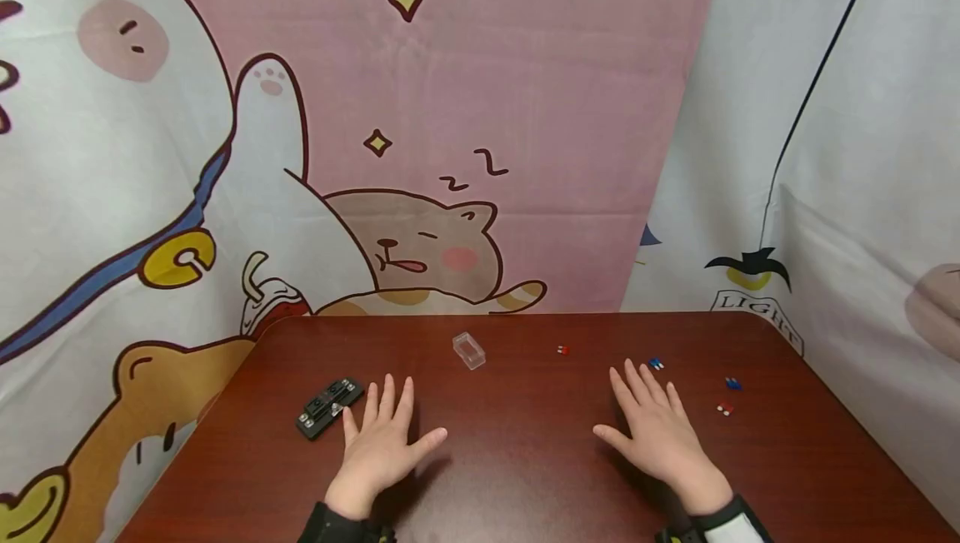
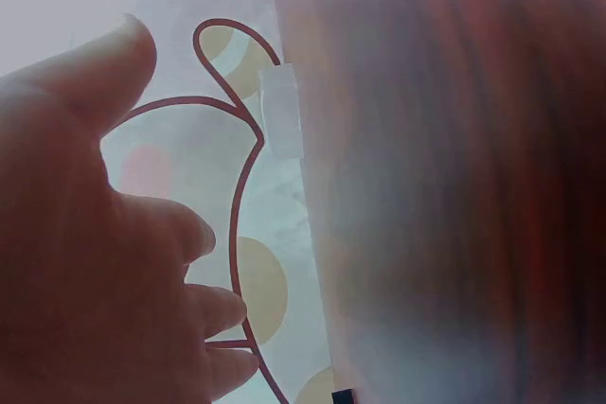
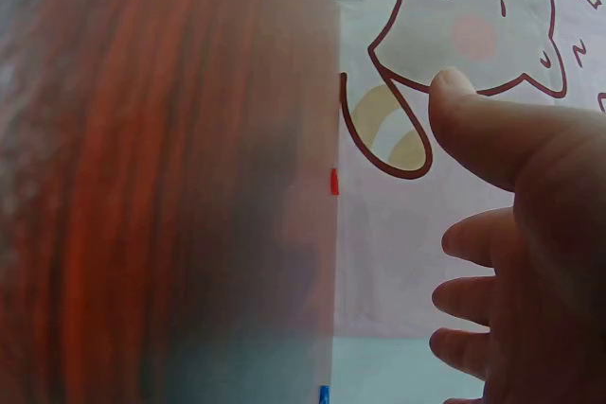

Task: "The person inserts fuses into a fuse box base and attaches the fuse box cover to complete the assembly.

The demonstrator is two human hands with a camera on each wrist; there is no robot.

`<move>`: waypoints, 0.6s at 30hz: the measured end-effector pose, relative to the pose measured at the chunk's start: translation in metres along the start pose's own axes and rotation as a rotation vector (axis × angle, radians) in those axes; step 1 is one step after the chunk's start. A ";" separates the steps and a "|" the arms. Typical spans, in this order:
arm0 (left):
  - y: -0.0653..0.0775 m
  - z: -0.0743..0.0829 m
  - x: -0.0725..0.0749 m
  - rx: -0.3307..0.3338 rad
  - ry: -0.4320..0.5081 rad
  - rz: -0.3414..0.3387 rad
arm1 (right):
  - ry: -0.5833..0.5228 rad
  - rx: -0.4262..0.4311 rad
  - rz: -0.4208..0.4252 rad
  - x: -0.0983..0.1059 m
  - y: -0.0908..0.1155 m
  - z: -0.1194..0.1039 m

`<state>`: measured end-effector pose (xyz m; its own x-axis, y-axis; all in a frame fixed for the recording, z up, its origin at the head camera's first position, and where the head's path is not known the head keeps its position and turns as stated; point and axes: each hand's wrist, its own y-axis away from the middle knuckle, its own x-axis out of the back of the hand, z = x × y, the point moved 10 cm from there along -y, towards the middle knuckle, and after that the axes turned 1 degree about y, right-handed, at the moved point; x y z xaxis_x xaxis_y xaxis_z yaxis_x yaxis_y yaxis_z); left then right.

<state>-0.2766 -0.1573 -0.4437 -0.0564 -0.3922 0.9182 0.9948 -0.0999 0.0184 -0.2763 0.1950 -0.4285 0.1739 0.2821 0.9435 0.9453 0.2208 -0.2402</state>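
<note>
My left hand is held with straight, spread fingers over the left part of the table, holding nothing. Its little finger overlaps the edge of a black rectangular block with silvery metal parts; whether they touch I cannot tell. On the right, my right hand is spread the same way, also holding nothing. Just past its fingertips lies a small blue piece with pale ends. Another blue piece and a red one lie to its right. A second red piece is farther back, towards the middle.
A small clear plastic box stands near the back edge of the brown table. Behind the table hangs a printed cartoon cloth. Both wrists wear dark bands.
</note>
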 end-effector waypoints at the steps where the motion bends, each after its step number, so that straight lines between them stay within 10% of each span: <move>1: 0.000 0.000 0.001 -0.002 0.000 0.000 | -0.002 0.005 0.009 0.002 0.000 -0.001; 11: -0.002 0.005 0.024 -0.087 0.106 0.075 | -0.073 0.023 0.089 0.025 -0.005 -0.011; 18: -0.001 -0.020 0.048 -0.052 0.074 0.154 | -0.105 0.024 0.121 0.032 -0.007 -0.015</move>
<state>-0.2825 -0.1946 -0.4073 0.0882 -0.4723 0.8770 0.9866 -0.0796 -0.1421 -0.2737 0.1884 -0.3929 0.2554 0.4043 0.8783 0.9119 0.2011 -0.3577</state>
